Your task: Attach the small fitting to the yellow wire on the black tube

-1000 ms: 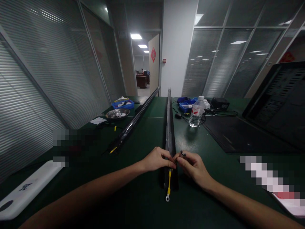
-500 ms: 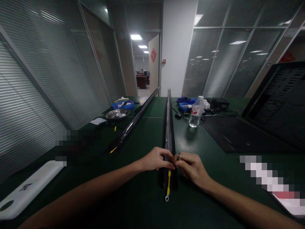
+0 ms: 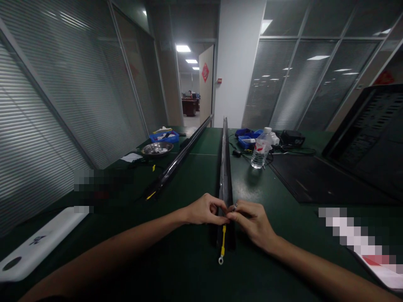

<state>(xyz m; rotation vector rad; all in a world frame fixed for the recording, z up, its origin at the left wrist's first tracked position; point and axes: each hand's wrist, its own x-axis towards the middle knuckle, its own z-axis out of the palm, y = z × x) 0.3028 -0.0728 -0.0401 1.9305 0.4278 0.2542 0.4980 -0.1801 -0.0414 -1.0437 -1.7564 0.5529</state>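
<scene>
A long dark strip (image 3: 224, 176), shiny and channel-like, runs away from me down the table. Over its near part both hands meet, fingertips touching. My left hand (image 3: 206, 209) is closed in a pinch between thumb and forefinger above the strip's left side. From the right, my right hand (image 3: 253, 218) pinches at the same spot, a ring on one finger. Whatever sits between the fingertips is too small or hidden to name. Just below them a short yellow wire (image 3: 223, 239) comes out of the strip, ending in a metal ring terminal (image 3: 221, 260).
A second dark strip (image 3: 179, 161) with a yellow end lies to the left. Beyond it are a metal bowl (image 3: 157, 149) and a blue tray (image 3: 170, 138). A water bottle (image 3: 260, 153), a black mat (image 3: 315, 178) and a white handled object (image 3: 37, 247) flank the work.
My right hand has shifted slightly left, its fingertips closer against the left hand's. The left hand stays nearly in place. The whole view has shifted slightly.
</scene>
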